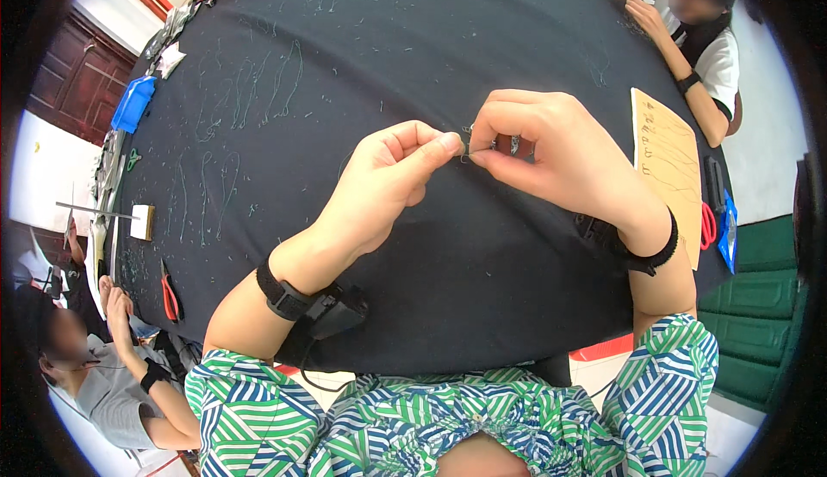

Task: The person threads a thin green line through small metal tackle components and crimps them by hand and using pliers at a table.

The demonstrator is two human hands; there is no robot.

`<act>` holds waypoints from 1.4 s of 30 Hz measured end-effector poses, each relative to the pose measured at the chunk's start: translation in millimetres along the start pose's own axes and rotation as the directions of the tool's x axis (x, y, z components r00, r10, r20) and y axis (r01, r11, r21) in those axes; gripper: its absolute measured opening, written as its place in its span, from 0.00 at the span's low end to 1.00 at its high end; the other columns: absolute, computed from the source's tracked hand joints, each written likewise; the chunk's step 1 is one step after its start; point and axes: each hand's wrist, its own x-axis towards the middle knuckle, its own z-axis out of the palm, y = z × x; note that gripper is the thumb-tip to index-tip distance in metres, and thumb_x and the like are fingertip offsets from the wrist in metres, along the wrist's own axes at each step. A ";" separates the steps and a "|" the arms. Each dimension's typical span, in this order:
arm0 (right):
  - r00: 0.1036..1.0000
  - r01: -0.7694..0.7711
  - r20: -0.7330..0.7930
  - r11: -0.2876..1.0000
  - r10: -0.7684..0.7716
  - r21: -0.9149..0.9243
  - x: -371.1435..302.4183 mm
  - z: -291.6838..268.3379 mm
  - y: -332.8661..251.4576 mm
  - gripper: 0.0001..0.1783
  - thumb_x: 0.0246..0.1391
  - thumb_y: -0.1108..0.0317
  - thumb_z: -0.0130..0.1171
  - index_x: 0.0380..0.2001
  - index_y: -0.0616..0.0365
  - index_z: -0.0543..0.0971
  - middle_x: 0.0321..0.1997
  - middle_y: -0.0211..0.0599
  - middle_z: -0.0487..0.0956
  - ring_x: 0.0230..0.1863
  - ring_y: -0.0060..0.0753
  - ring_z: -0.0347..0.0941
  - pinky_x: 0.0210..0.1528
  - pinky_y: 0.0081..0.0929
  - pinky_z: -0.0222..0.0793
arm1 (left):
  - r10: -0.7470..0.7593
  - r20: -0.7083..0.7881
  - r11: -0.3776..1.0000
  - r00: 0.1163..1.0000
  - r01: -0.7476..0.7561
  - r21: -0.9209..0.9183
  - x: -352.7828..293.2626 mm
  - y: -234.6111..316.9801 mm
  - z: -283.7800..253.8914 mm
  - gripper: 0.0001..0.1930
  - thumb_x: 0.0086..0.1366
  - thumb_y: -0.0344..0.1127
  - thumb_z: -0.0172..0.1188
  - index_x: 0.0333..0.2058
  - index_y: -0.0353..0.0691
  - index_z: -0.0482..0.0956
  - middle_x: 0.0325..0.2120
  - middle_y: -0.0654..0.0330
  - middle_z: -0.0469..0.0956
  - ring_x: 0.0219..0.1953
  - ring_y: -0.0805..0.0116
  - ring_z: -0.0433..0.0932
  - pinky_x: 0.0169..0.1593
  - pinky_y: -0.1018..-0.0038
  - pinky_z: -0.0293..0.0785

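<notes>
My left hand (pixel 383 176) and my right hand (pixel 560 154) meet above the black-covered table, fingertips almost touching. Thumb and forefinger of each are pinched on a thin greenish cord (pixel 463 150), of which only a tiny piece shows between them. Small silvery bits are visible by the curled fingers of the right hand, too small to name. Several thin dark-green cords (pixel 207 197) lie in long loops on the cloth (pixel 431 288) to the left, among short thread scraps. Black bands circle both my wrists.
A brown sheet (pixel 668 176) with cords on it, red-handled scissors (pixel 708 226) and a blue packet (pixel 729 232) lie right. Left are red-handled pliers (pixel 170 294), a pale block (pixel 143 222) with a rod, and a blue tray (pixel 133 103). Co-workers sit lower left and upper right.
</notes>
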 end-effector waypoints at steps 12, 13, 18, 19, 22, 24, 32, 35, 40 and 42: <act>0.984 -0.179 0.001 0.978 0.180 0.110 1.5 -7.1 -5.1 0.06 0.48 0.70 0.61 0.27 0.59 0.76 0.26 0.41 0.78 0.28 0.42 0.78 0.29 0.35 0.71 | -0.073 0.060 0.997 0.996 0.075 -0.028 0.8 -0.3 -2.8 0.09 0.69 0.40 0.57 0.36 0.41 0.77 0.17 0.78 0.59 0.17 0.87 0.50 0.20 0.84 0.45; 0.984 -0.180 0.001 0.978 0.181 0.108 1.0 -4.3 -4.7 0.06 0.48 0.70 0.61 0.27 0.59 0.76 0.26 0.41 0.78 0.28 0.42 0.78 0.29 0.35 0.71 | -0.073 0.062 0.997 0.995 0.075 -0.029 0.7 -1.2 -2.0 0.09 0.69 0.40 0.57 0.36 0.41 0.77 0.17 0.78 0.59 0.17 0.87 0.50 0.20 0.84 0.45; 0.999 -0.031 -0.047 0.995 0.027 -0.092 -1.6 10.4 -4.4 0.05 0.50 0.74 0.62 0.29 0.60 0.75 0.26 0.36 0.78 0.25 0.31 0.77 0.26 0.25 0.71 | -0.043 0.043 0.999 0.998 0.044 -0.030 0.7 -5.1 -1.1 0.11 0.70 0.40 0.57 0.37 0.38 0.78 0.19 0.77 0.64 0.17 0.89 0.53 0.19 0.85 0.46; 0.997 -0.016 -0.074 0.994 0.008 -0.109 -1.9 11.6 -4.3 0.06 0.49 0.73 0.62 0.28 0.59 0.74 0.25 0.36 0.77 0.24 0.33 0.77 0.26 0.26 0.71 | -0.043 0.043 0.999 0.998 0.044 -0.030 0.7 -5.7 -1.1 0.11 0.70 0.40 0.57 0.37 0.38 0.78 0.19 0.77 0.64 0.17 0.89 0.53 0.19 0.85 0.46; 0.997 -0.055 -0.065 0.992 0.048 -0.114 -2.8 12.5 -5.0 0.07 0.47 0.68 0.61 0.27 0.55 0.73 0.26 0.39 0.78 0.30 0.47 0.77 0.30 0.40 0.71 | -0.034 0.037 0.999 0.999 0.035 -0.039 0.6 -5.2 -0.5 0.11 0.70 0.40 0.57 0.36 0.38 0.78 0.19 0.77 0.64 0.17 0.89 0.52 0.19 0.85 0.46; 0.996 -0.053 -0.072 0.990 0.044 -0.129 -2.9 12.1 -5.5 0.07 0.47 0.68 0.61 0.27 0.55 0.73 0.26 0.39 0.78 0.30 0.47 0.77 0.30 0.40 0.71 | -0.068 0.027 0.996 0.997 0.069 -0.049 -0.8 -0.2 1.7 0.09 0.69 0.39 0.57 0.35 0.41 0.77 0.19 0.77 0.62 0.18 0.87 0.51 0.22 0.84 0.46; 0.995 -0.099 -0.027 0.995 0.100 0.019 -1.6 9.5 0.0 0.08 0.48 0.74 0.64 0.30 0.60 0.75 0.28 0.36 0.80 0.25 0.29 0.78 0.26 0.24 0.69 | 0.056 -0.001 0.997 0.998 -0.056 0.048 -0.1 -5.6 1.1 0.09 0.69 0.38 0.58 0.35 0.39 0.78 0.22 0.76 0.71 0.20 0.91 0.58 0.22 0.87 0.51; 0.986 -0.165 0.000 0.973 0.168 0.164 -0.2 8.5 -1.7 0.09 0.48 0.74 0.65 0.32 0.61 0.75 0.30 0.33 0.81 0.27 0.24 0.78 0.26 0.21 0.69 | 0.079 -0.024 0.995 0.997 -0.078 0.055 -2.4 -1.9 6.0 0.08 0.68 0.38 0.58 0.34 0.40 0.78 0.21 0.76 0.70 0.20 0.89 0.57 0.22 0.86 0.50; 0.972 -0.216 -0.032 0.942 0.232 0.255 0.3 11.4 -2.5 0.09 0.50 0.74 0.64 0.34 0.61 0.76 0.29 0.30 0.81 0.28 0.19 0.77 0.26 0.16 0.68 | 0.104 -0.043 0.992 0.994 -0.101 0.069 -2.9 -1.8 5.5 0.07 0.69 0.38 0.58 0.33 0.41 0.77 0.19 0.76 0.67 0.19 0.87 0.55 0.22 0.84 0.47; 0.975 -0.202 -0.041 0.952 0.217 0.228 0.6 8.7 -5.4 0.08 0.50 0.74 0.64 0.33 0.61 0.77 0.28 0.30 0.81 0.27 0.20 0.77 0.26 0.16 0.68 | 0.130 -0.009 0.991 0.992 -0.129 0.022 -4.0 -0.4 4.0 0.08 0.69 0.37 0.58 0.35 0.39 0.78 0.23 0.75 0.73 0.23 0.91 0.61 0.25 0.87 0.54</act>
